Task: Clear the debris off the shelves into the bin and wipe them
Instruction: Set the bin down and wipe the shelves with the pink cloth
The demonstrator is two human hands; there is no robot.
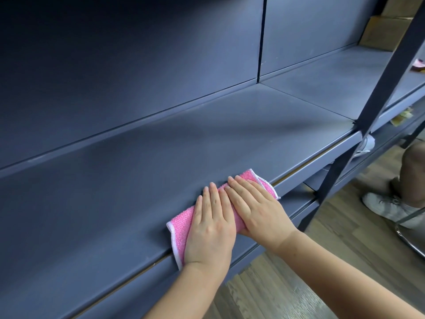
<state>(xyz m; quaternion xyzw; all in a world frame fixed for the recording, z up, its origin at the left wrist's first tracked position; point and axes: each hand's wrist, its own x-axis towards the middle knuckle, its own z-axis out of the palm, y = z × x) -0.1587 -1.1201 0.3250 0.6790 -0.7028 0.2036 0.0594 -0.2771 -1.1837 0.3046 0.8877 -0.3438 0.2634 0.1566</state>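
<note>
A pink cloth (181, 223) with a white hem lies near the front edge of the grey-blue shelf (138, 169). My left hand (211, 224) presses flat on the cloth's near half, fingers together and pointing toward the back panel. Beside it, touching, my right hand (255, 208) lies flat on the far half, with its thumb tucked at the cloth's edge. The shelf surface around the cloth looks bare and dusty. No bin is in view.
A dark diagonal brace (386, 84) crosses the shelf front on the right. Behind it sit yellowish scraps (401, 116) and a white crumpled item (368, 143) on lower shelves, a pink object (417, 65), and cardboard boxes (386, 31). Another person's shoe (388, 206) rests on the wood floor.
</note>
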